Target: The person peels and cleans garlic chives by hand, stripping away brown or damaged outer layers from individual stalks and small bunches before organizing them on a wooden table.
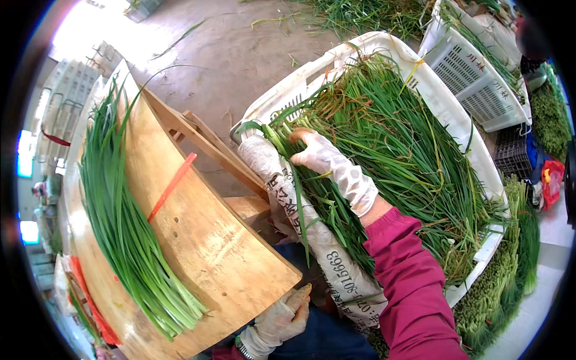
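Note:
A white plastic crate point(454, 130) filled with long green garlic chives point(396, 148), some blades dry and brown, stands at the right. My right hand point(326, 157), in a thin translucent glove with bare fingertips, reaches into it. Thumb and forefinger are apart beside the pale stem ends point(281, 135) at the crate's left corner. Low in the picture is my left hand point(281, 319), gloved too, just below the corner of a wooden board point(225, 256). Its fingers are bent together; whether they hold anything is unclear. A loose bundle of chives point(130, 216) lies lengthwise on the board.
A printed woven sack point(310, 220) covers the crate's near rim. One red strip point(173, 186) lies on the board; more red strips point(92, 306) hang at its left edge. Another white crate point(477, 76) stands behind at the right. Bundled greens point(490, 279) lie at the lower right.

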Available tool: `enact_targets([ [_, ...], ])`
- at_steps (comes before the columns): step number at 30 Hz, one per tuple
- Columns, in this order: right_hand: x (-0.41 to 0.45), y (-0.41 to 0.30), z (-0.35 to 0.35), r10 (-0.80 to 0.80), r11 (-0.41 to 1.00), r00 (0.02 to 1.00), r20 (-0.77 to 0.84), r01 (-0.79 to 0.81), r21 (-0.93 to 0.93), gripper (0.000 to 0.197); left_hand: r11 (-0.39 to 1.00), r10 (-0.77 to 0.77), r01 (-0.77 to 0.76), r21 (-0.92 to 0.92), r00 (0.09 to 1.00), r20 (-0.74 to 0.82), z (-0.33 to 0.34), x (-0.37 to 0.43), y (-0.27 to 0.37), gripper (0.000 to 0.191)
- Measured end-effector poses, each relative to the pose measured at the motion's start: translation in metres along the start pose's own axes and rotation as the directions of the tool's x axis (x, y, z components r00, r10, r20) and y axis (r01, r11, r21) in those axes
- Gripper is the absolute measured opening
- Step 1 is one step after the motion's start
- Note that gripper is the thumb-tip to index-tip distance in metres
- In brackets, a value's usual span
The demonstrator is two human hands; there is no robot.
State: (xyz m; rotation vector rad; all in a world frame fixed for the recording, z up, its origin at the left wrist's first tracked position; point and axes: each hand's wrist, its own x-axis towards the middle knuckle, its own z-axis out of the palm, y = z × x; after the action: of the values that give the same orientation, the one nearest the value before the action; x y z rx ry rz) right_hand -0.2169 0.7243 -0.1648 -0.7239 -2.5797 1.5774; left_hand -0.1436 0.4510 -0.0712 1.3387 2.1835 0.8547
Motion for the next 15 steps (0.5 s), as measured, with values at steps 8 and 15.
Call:
enact_targets([
  [8, 0.025, -0.009, 0.03, 0.116, 0.85, 0.952, -0.284, -0.243, -0.467, 0.04, 0.999, -0.032, 0.031, -0.025, 0.999, -0.042, 0.001, 0.003, 0.003, 0.023],
  [15, 0.055, -0.003, 0.048, 0.225, 0.84, 0.952, -0.208, -0.297, -0.454, 0.019, 0.996, -0.068, 0.064, -0.055, 0.995, -0.077, 0.007, -0.002, -0.001, 0.023],
])
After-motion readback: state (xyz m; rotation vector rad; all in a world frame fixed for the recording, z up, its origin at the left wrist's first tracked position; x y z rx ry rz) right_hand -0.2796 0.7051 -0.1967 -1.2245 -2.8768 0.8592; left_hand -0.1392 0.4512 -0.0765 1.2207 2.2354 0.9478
